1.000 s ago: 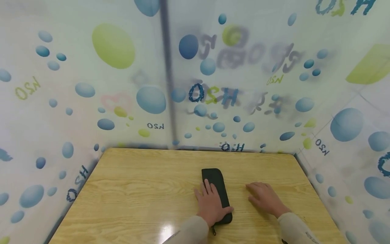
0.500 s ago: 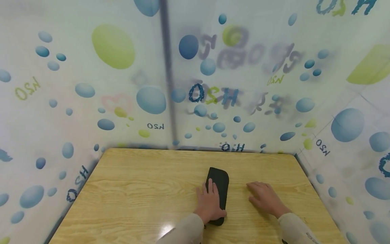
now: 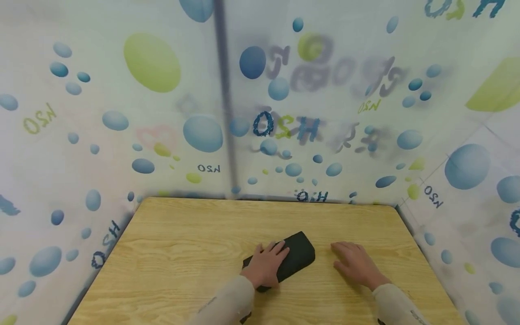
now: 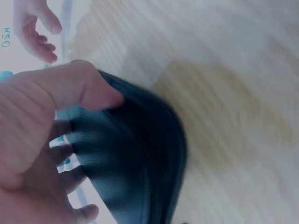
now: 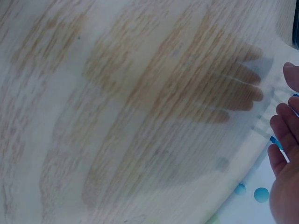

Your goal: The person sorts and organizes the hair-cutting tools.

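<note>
A long black zip case point(image 3: 299, 255) lies slantwise near the middle of the wooden table point(image 3: 195, 243), its far end toward the upper right. My left hand point(image 3: 264, 267) grips it across its width, fingers over the far side and thumb at the near side. In the left wrist view, the thumb of the left hand point(image 4: 28, 135) presses near the rounded, seamed edge of the case point(image 4: 117, 154), with the fingers along its other side. My right hand point(image 3: 358, 264) is relaxed by the table, right of the case, holding nothing; in the right wrist view its fingers point(image 5: 286, 128) are loosely bent.
A pale curtain-like wall point(image 3: 268, 171) printed with blue and green spots stands behind the table and along both sides. The table's back edge point(image 3: 219, 199) runs close to it.
My left hand has turned the case from nearly lengthwise to a slant, its near end swinging left. The right hand stays about where it was.
</note>
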A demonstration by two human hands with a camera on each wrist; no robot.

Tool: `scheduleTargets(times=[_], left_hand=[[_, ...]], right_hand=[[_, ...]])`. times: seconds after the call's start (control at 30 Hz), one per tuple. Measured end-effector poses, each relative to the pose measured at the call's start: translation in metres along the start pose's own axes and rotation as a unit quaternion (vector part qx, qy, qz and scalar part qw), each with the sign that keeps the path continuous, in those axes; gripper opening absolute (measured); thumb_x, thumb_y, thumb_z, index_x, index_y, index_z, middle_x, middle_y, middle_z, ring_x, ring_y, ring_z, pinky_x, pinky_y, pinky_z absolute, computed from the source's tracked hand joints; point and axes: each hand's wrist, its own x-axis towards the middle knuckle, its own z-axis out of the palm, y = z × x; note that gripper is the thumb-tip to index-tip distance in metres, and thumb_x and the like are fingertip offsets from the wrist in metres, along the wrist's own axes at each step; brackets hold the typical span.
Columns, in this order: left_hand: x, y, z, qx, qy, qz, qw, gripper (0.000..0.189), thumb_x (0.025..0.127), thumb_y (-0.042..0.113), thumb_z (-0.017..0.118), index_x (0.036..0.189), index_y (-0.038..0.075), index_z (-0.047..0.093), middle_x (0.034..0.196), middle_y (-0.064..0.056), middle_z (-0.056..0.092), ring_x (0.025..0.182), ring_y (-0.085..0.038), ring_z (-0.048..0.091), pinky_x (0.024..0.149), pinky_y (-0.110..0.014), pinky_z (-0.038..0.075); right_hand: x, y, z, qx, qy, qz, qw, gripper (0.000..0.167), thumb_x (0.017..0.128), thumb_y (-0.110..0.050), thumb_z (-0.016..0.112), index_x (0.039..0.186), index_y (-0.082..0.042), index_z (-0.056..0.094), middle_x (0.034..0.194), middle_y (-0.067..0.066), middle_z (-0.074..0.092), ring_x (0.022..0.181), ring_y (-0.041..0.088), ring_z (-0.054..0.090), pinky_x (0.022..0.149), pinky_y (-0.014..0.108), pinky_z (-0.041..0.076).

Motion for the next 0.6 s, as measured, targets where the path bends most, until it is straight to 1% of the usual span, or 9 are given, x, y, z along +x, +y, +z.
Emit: scheduleTargets(times=[0.07, 0.13, 0.23, 0.3, 0.43, 0.5, 0.6], left_hand=[[-0.001, -0.007, -0.001, 0.000, 0.003, 0.008, 1.0000, 0.085, 0.080, 0.034, 0.078, 0.151, 0.037, 0.030, 0.163, 0.006, 0.022, 0.148, -0.020, 0.028, 0.115, -0.055, 0.029], [-0.002, -0.014, 0.000, -0.009, 0.013, 0.017, 0.9997, 0.083, 0.082, 0.028, 0.077, 0.150, 0.040, 0.031, 0.162, 0.005, 0.024, 0.148, -0.020, 0.029, 0.115, -0.056, 0.029], [-0.002, -0.023, 0.004, -0.012, 0.037, 0.039, 0.9985, 0.084, 0.081, 0.027, 0.079, 0.149, 0.042, 0.033, 0.161, 0.004, 0.026, 0.148, -0.021, 0.030, 0.115, -0.058, 0.028], [-0.003, -0.028, 0.007, -0.017, 0.047, 0.048, 0.9976, 0.085, 0.080, 0.027, 0.080, 0.149, 0.042, 0.033, 0.161, 0.005, 0.027, 0.148, -0.021, 0.029, 0.116, -0.059, 0.027], [-0.002, -0.032, 0.012, -0.016, 0.061, 0.055, 0.9965, 0.084, 0.082, 0.025, 0.079, 0.149, 0.042, 0.033, 0.161, 0.004, 0.027, 0.149, -0.022, 0.028, 0.116, -0.058, 0.026], [-0.003, -0.034, 0.013, -0.014, 0.066, 0.061, 0.9959, 0.085, 0.083, 0.024, 0.078, 0.151, 0.041, 0.030, 0.161, 0.003, 0.027, 0.149, -0.022, 0.028, 0.117, -0.058, 0.026], [-0.008, -0.040, 0.014, -0.026, 0.074, 0.067, 0.9947, 0.087, 0.083, 0.021, 0.077, 0.153, 0.037, 0.027, 0.161, 0.000, 0.029, 0.148, -0.023, 0.030, 0.117, -0.057, 0.025]], right_hand=[[0.000, 0.000, 0.000, 0.001, -0.001, 0.000, 1.0000, 0.048, 0.085, -0.023, 0.074, 0.128, -0.007, 0.062, 0.126, 0.010, 0.065, 0.118, 0.031, 0.059, 0.101, 0.054, 0.042], [0.001, 0.001, 0.000, 0.001, -0.004, -0.001, 1.0000, 0.047, 0.086, -0.023, 0.073, 0.128, -0.006, 0.061, 0.127, 0.010, 0.065, 0.119, 0.032, 0.059, 0.102, 0.054, 0.042], [0.001, 0.002, -0.001, -0.005, -0.003, -0.006, 1.0000, 0.047, 0.087, -0.024, 0.072, 0.128, -0.006, 0.061, 0.128, 0.011, 0.065, 0.119, 0.032, 0.059, 0.102, 0.055, 0.042], [0.002, 0.001, -0.003, -0.008, 0.001, -0.010, 0.9999, 0.046, 0.087, -0.023, 0.072, 0.128, -0.005, 0.061, 0.127, 0.012, 0.065, 0.119, 0.033, 0.059, 0.101, 0.055, 0.043], [0.001, 0.000, -0.006, -0.010, 0.009, -0.011, 0.9998, 0.046, 0.086, -0.022, 0.073, 0.128, -0.006, 0.062, 0.127, 0.012, 0.065, 0.118, 0.033, 0.060, 0.100, 0.055, 0.043], [0.001, 0.001, -0.006, -0.013, 0.008, -0.011, 0.9998, 0.047, 0.086, -0.023, 0.073, 0.128, -0.006, 0.061, 0.127, 0.011, 0.065, 0.117, 0.032, 0.060, 0.099, 0.055, 0.043], [0.000, 0.004, -0.007, -0.016, 0.014, -0.016, 0.9996, 0.048, 0.085, -0.022, 0.074, 0.128, -0.006, 0.061, 0.126, 0.012, 0.066, 0.116, 0.033, 0.061, 0.098, 0.055, 0.044]])
